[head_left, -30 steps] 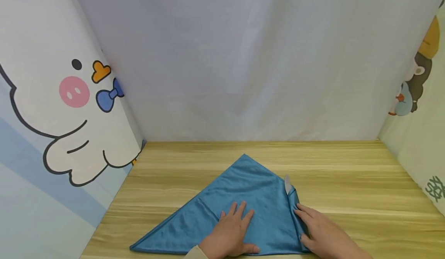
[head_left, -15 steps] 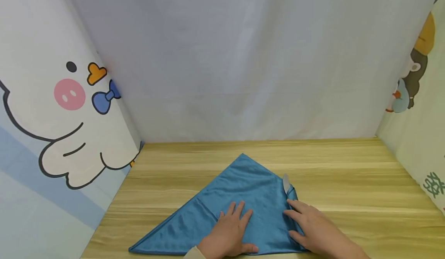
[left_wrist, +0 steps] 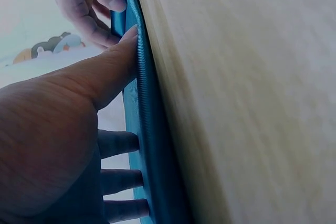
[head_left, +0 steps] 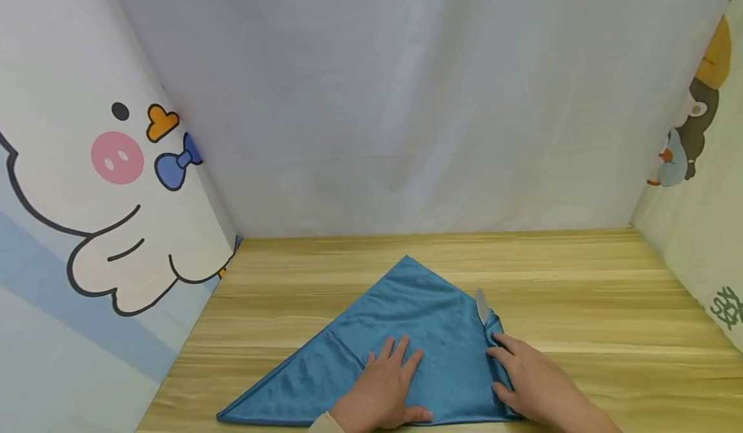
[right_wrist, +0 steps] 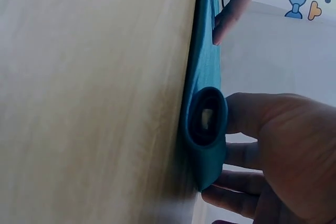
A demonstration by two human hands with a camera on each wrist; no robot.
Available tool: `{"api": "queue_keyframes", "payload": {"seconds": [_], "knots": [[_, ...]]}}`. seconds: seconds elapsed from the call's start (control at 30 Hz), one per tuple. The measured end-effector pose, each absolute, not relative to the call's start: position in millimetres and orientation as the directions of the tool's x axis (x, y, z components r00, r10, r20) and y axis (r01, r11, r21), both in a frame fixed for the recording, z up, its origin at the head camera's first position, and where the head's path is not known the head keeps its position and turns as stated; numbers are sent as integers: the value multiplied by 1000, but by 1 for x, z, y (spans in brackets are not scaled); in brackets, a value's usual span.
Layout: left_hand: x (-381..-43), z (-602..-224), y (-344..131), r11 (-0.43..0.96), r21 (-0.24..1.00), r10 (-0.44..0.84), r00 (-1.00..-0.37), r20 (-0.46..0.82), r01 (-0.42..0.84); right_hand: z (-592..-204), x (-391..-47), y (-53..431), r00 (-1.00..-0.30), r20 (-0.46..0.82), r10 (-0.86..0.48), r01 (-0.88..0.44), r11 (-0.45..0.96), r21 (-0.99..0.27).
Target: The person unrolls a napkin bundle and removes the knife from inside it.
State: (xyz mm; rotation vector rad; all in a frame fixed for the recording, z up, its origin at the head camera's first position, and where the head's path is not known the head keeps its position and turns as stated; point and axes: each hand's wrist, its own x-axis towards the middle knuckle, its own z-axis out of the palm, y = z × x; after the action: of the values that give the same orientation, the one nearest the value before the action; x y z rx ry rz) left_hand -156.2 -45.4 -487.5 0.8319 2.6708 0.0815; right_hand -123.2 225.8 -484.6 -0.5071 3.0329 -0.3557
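Observation:
A shiny blue cloth (head_left: 429,317) lies folded into a large triangle, its right side rolled into a narrow tube. From the far end of the tube pokes a grey, rounded knife blade (head_left: 482,307); the rest of it is hidden in the cloth. My left hand (head_left: 383,388) lies on the middle of the cloth with fingers spread, its thumb near the front edge. My right hand (head_left: 534,381) holds the rolled side, fingers and thumb bent over it. In the right wrist view, the tube's open near end (right_wrist: 208,116) shows something pale inside.
The wood-grain table (head_left: 604,304) extends behind and to the right of the cloth. A pale curtain (head_left: 429,110) hangs along its back edge. Printed cartoon panels stand on both sides, a white duck (head_left: 116,201) on the left one.
My right fingers reached farther left over the roll half a second ago and have drawn back right. The roll and the knife blade have shifted slightly right. My left hand stays in place.

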Motion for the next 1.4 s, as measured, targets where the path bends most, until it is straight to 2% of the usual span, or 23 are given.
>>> {"api": "queue_keyframes", "payload": {"seconds": [1.03, 1.4], "knots": [[-155, -491, -45, 813, 133, 580, -765, -279, 567, -485, -120, 231, -976, -19, -217, -197, 916, -350], [-156, -489, -46, 823, 151, 566, -770, -296, 547, -485, -119, 238, -976, 7, -220, -207, 907, -367]]}}
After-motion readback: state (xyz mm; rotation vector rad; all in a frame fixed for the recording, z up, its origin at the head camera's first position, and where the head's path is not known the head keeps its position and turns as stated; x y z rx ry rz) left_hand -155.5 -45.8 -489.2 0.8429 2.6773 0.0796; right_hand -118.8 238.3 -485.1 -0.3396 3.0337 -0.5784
